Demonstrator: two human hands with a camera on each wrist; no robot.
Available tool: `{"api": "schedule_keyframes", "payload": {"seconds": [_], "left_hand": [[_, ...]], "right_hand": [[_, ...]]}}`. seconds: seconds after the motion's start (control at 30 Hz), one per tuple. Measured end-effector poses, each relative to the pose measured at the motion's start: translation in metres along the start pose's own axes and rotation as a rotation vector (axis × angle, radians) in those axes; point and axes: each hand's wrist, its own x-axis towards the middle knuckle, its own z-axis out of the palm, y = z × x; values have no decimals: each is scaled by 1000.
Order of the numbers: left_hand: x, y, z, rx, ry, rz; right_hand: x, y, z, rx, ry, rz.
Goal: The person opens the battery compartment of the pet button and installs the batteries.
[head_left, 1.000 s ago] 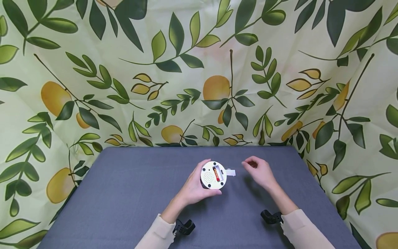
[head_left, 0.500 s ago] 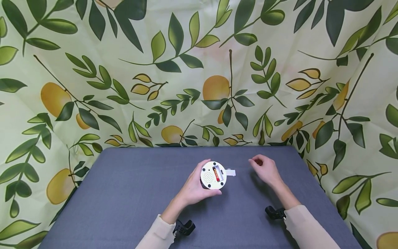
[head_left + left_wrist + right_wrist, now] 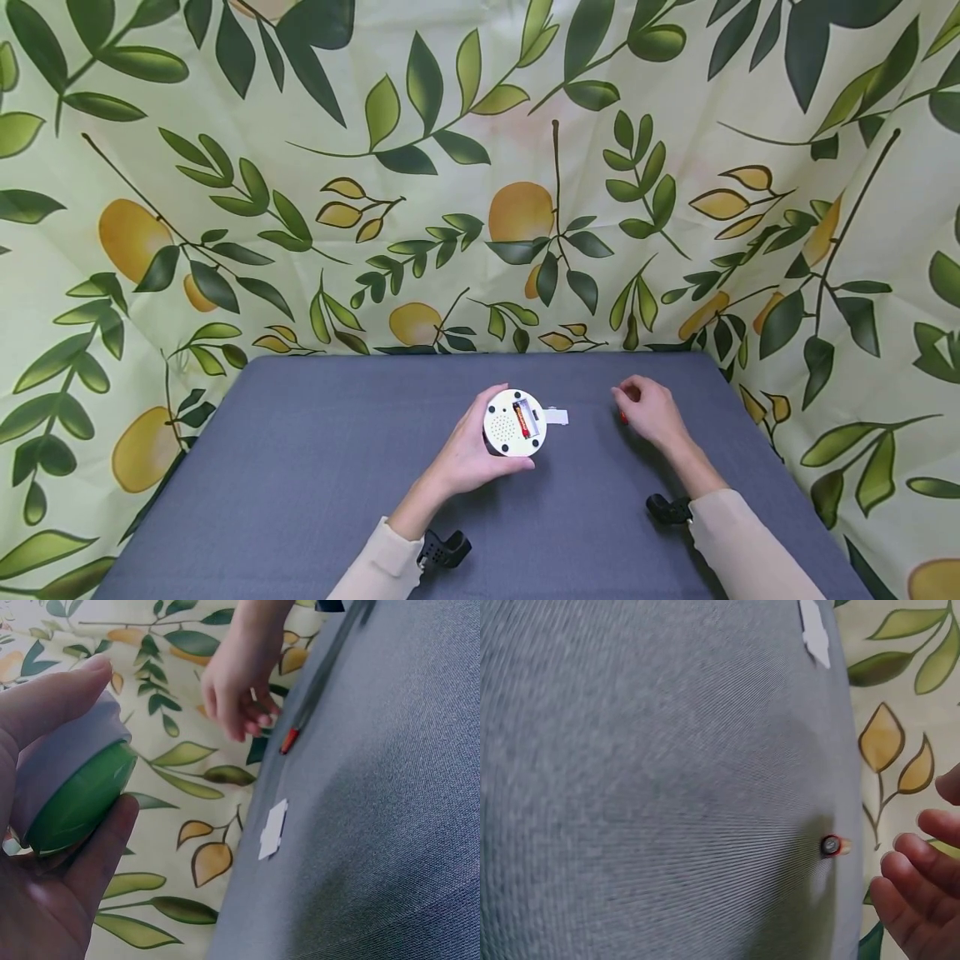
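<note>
My left hand (image 3: pixel 471 442) grips a round white-and-green battery device (image 3: pixel 504 433) by its sides, its white underside turned up. Speaker holes and several dark feet show there, along with an uncovered battery compartment holding one red battery (image 3: pixel 521 420); part of the compartment is bare. The device's green part (image 3: pixel 86 799) shows in the left wrist view. My right hand (image 3: pixel 654 412) hovers over the table with loosely curled fingers and nothing in them. Below it another red battery (image 3: pixel 836 845) lies on the table, apart from the fingertips in the right wrist view.
A small white battery cover (image 3: pixel 274 829) lies on the grey-blue table (image 3: pixel 337 467), just right of the device as the head view sees it. A leaf-and-fruit patterned cloth (image 3: pixel 450 208) hangs behind and at the sides.
My right hand has moved to the right, away from the device, and a red battery now shows on the table beneath it. My left hand and the device have stayed still.
</note>
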Motion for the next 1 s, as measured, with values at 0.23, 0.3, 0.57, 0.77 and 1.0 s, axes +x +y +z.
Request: {"api": "schedule_keyframes", "payload": {"seconds": [0.23,0.3,0.57,0.77,1.0], "left_hand": [[0,0,0,-2,1,0],[0,0,0,-1,3,6],[0,0,1,-3,4,4],[-1,1,1,-5,6,1],[0,0,1,-12,7,5]], "right_hand": [[2,9,5,-35,-21,16],[3,12,7,-38,-26,16],[4,18,12,-40,-55,41],[4,21,16,-19,-63,76],[5,24,18,22,-66,122]]}}
